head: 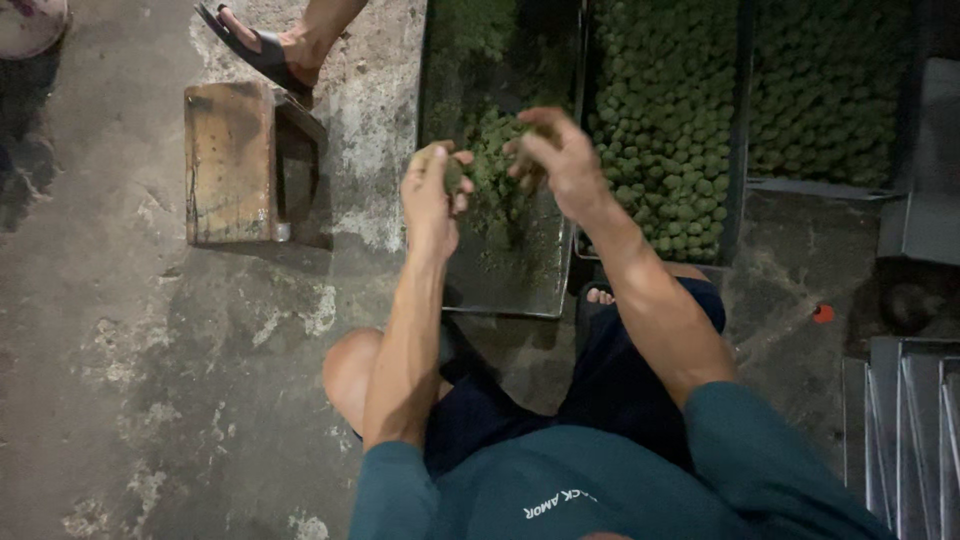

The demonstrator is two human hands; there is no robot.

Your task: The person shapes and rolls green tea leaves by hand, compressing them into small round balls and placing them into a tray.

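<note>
I sit low over a concrete floor. My left hand (432, 190) is closed around a small lump of green paste. My right hand (556, 152) pinches another bit of the same green stuff, fingers curled. Both hands hover above a dark metal tray (520, 285) that holds a loose heap of green paste (492, 165). To the right stands a second tray (735, 130) packed with several small green balls (665, 120), and a third tray of balls (825, 90) lies beyond it.
A low wooden stool (235, 165) stands on the floor to the left. Another person's sandalled foot (270, 48) rests at the top. Stacked metal trays (905, 430) sit at the lower right, and a small red cap (822, 314) lies nearby.
</note>
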